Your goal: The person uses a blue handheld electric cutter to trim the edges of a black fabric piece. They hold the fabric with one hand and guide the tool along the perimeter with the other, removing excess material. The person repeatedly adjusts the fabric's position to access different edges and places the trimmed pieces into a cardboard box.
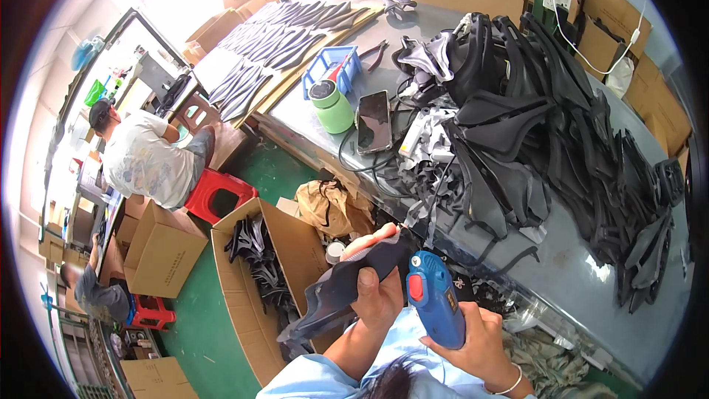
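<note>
My left hand grips a dark, curved, padded piece, thumb on the near face and fingertips over its top edge. Wrapped round a blue handheld tool with a red button is my right hand. The tool's tip points up beside the padded piece; whether they touch I cannot tell. On the grey table beyond my hands lies a large heap of similar black moulded pieces. Scraps of grey and white material lie at the heap's left edge.
A phone, a green bottle and a blue basket stand on the table's left side. Left of me is an open cardboard box holding black pieces. Two people sit further left, one on a red stool.
</note>
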A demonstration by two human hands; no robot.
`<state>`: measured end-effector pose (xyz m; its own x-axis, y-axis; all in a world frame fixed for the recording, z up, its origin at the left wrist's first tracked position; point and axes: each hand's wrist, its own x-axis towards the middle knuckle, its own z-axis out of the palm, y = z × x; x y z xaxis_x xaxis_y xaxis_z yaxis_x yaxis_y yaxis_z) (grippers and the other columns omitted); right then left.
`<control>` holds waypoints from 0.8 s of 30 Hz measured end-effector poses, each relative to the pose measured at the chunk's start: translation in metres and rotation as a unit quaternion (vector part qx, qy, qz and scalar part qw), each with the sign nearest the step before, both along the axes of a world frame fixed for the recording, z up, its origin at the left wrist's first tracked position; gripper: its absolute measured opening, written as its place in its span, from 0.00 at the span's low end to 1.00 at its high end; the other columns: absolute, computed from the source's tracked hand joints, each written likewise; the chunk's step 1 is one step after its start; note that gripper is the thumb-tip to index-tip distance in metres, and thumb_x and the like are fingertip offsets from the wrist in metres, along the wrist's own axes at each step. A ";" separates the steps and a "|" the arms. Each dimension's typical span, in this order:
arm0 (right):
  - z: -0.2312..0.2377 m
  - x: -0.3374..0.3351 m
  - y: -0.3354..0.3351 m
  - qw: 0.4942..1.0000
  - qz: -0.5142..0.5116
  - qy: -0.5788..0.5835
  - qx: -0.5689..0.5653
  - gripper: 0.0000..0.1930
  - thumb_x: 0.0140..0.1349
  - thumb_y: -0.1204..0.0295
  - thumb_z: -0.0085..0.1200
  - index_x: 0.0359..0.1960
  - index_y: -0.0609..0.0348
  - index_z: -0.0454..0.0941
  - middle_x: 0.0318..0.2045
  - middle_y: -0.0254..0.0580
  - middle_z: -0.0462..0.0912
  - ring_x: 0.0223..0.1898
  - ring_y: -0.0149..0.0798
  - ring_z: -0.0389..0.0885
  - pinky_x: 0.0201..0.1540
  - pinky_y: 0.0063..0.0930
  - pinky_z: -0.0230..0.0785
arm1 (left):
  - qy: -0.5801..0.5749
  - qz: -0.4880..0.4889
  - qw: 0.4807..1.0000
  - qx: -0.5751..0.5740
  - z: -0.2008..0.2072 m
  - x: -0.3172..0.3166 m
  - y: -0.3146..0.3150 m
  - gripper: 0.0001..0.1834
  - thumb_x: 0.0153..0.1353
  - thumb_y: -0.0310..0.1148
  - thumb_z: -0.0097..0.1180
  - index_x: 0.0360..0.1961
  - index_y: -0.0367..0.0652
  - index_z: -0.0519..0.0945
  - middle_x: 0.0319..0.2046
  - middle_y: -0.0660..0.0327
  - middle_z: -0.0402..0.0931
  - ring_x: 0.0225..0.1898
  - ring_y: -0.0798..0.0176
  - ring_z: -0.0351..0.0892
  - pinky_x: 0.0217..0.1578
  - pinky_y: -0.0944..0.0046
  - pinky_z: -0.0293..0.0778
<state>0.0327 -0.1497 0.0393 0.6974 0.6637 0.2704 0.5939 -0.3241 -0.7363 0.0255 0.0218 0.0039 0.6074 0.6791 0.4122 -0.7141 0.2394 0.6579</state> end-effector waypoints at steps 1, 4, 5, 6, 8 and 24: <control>-0.002 -0.001 -0.001 1.000 -0.004 0.006 -0.001 0.30 0.41 0.56 0.71 0.36 0.66 0.69 0.17 0.42 0.76 0.17 0.41 0.77 0.22 0.31 0.69 | 0.007 -0.002 1.000 0.018 0.000 -0.001 0.002 0.26 0.63 0.47 0.51 0.55 0.41 0.64 0.52 0.48 0.71 0.54 0.52 0.71 0.58 0.51 0.65; -0.006 -0.001 -0.003 1.000 -0.005 0.013 -0.002 0.30 0.40 0.55 0.72 0.35 0.64 0.69 0.18 0.42 0.76 0.17 0.41 0.76 0.22 0.31 0.68 | 0.026 -0.014 0.998 0.055 0.004 -0.005 0.010 0.25 0.62 0.45 0.52 0.53 0.38 0.66 0.50 0.48 0.72 0.53 0.51 0.72 0.57 0.50 0.65; -0.007 -0.001 -0.003 1.000 -0.004 0.014 -0.001 0.30 0.41 0.55 0.72 0.35 0.64 0.69 0.18 0.42 0.76 0.17 0.41 0.76 0.22 0.30 0.68 | 0.030 -0.024 0.998 0.057 0.006 -0.005 0.013 0.25 0.62 0.44 0.53 0.52 0.37 0.66 0.49 0.48 0.73 0.52 0.51 0.73 0.57 0.49 0.65; -0.006 0.000 -0.004 1.000 -0.005 0.011 -0.005 0.30 0.41 0.56 0.72 0.35 0.65 0.69 0.18 0.42 0.76 0.18 0.41 0.77 0.23 0.31 0.68 | 0.034 -0.034 0.997 0.058 0.010 -0.006 0.016 0.24 0.62 0.43 0.53 0.51 0.36 0.67 0.48 0.48 0.73 0.52 0.51 0.73 0.56 0.49 0.66; -0.008 0.003 -0.006 1.000 -0.009 0.005 -0.015 0.29 0.41 0.57 0.72 0.35 0.65 0.69 0.19 0.42 0.76 0.18 0.42 0.77 0.23 0.31 0.68 | 0.076 -0.063 0.994 0.047 0.022 -0.008 0.020 0.22 0.61 0.40 0.53 0.49 0.34 0.69 0.46 0.48 0.74 0.50 0.51 0.74 0.55 0.48 0.66; -0.015 0.008 -0.008 0.997 -0.008 -0.064 -0.041 0.28 0.38 0.63 0.71 0.37 0.65 0.71 0.19 0.42 0.76 0.19 0.43 0.75 0.24 0.33 0.66 | 0.119 -0.115 0.984 0.064 0.040 -0.011 0.038 0.19 0.57 0.31 0.55 0.48 0.32 0.70 0.45 0.49 0.74 0.46 0.59 0.75 0.51 0.61 0.69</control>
